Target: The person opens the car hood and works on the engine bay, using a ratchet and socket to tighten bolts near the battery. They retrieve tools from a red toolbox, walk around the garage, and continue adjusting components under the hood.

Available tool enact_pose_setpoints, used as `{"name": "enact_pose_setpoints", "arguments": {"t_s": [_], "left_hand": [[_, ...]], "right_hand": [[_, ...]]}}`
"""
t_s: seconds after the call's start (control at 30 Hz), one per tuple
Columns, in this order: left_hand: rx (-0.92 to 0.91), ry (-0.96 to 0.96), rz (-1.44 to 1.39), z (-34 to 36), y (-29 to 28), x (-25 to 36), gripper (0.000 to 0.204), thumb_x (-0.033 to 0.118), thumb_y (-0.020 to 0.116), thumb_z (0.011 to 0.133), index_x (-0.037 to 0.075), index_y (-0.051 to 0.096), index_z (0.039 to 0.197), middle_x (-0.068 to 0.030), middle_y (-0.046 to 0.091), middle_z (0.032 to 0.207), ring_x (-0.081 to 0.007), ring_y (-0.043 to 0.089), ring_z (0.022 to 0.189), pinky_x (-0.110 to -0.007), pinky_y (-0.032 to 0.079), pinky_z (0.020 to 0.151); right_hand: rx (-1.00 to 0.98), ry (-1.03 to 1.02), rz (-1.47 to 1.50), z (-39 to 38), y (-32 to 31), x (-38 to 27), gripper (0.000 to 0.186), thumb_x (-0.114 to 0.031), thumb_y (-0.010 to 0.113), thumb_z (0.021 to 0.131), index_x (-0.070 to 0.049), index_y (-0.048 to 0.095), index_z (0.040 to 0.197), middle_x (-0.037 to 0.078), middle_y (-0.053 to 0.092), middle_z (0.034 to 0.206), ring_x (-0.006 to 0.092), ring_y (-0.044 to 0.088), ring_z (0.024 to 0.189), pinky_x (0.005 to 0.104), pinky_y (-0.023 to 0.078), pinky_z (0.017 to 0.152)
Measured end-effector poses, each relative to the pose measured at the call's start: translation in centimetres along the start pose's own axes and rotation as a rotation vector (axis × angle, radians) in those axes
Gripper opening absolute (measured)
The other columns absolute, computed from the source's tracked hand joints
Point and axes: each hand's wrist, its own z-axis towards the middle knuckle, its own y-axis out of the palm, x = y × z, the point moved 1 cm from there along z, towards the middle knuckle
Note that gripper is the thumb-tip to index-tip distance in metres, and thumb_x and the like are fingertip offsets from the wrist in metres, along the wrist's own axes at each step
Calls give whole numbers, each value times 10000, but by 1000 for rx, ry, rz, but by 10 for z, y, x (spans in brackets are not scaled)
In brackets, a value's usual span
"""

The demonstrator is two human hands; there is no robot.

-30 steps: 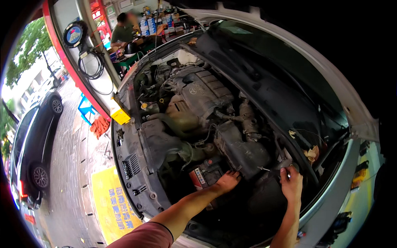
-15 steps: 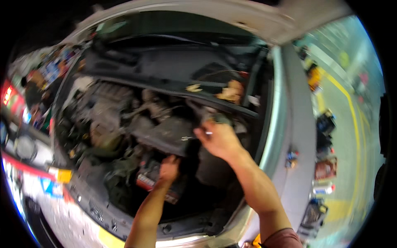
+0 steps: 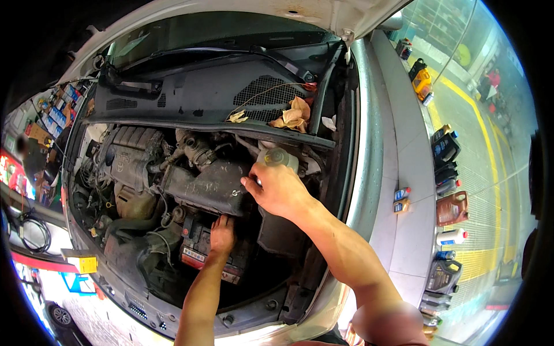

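Since the earlier frames, our view has swung round, so the engine (image 3: 130,153) now lies left of centre, and our right hand (image 3: 254,183) has come from the lower right to the middle of the frame. Our left hand (image 3: 222,230) has stayed at the battery (image 3: 196,258).

The battery sits just below the middle of the frame, its red-and-white label facing the lower edge. Our left hand rests over its top, the fingers slightly bent, tips by the lower edge of the air box (image 3: 216,179); we cannot tell whether they grip anything. Our right hand has its fingers curled in, thumb close to forefinger, around a shiny piece (image 3: 258,183) that is mostly hidden. That hand is just beside a metal clip (image 3: 235,194) on the air box, in front of a pale reservoir (image 3: 288,158).

Dry leaves (image 3: 295,115) lie upper centre on the cowl (image 3: 202,95). A brown jug (image 3: 452,209) stands on the floor (image 3: 485,190) at the right, among other bottles.
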Motion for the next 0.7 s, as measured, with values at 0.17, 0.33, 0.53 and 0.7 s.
{"name": "enact_pose_setpoints", "arguments": {"t_s": [0.17, 0.33, 0.53, 0.7], "left_hand": [[-23, 87, -66, 2, -12, 5, 371, 65, 574, 689, 36, 593, 1059, -149, 542, 1061, -343, 560, 965, -445, 451, 832], [24, 22, 18, 1, -2, 5, 369, 68, 598, 663, 46, 589, 1031, -146, 543, 1039, -344, 559, 942, -441, 454, 816], [-35, 33, -25, 7, -12, 14, 331, 91, 605, 663, 54, 586, 991, -138, 542, 1007, -333, 558, 947, -440, 456, 812], [-59, -28, 34, 1, -14, 10, 362, 102, 633, 649, 53, 581, 1004, -135, 539, 1024, -322, 558, 972, -425, 448, 835]], "right_hand": [[45, 37, 25, 1, -8, 2, 258, -251, 624, 862, 6, 630, 848, 199, 642, 738, 381, 636, 710, 445, 506, 653], [185, 0, 0, 4, -15, 9, 269, -257, 616, 860, 7, 612, 810, 230, 627, 678, 412, 632, 692, 475, 519, 658], [201, 108, 12, 7, -25, 14, 236, -253, 635, 850, -17, 643, 861, 225, 639, 732, 392, 639, 712, 445, 509, 648], [198, 90, 34, 10, -23, 1, 235, -245, 635, 869, -11, 646, 881, 215, 642, 761, 374, 648, 700, 408, 510, 629]]}}
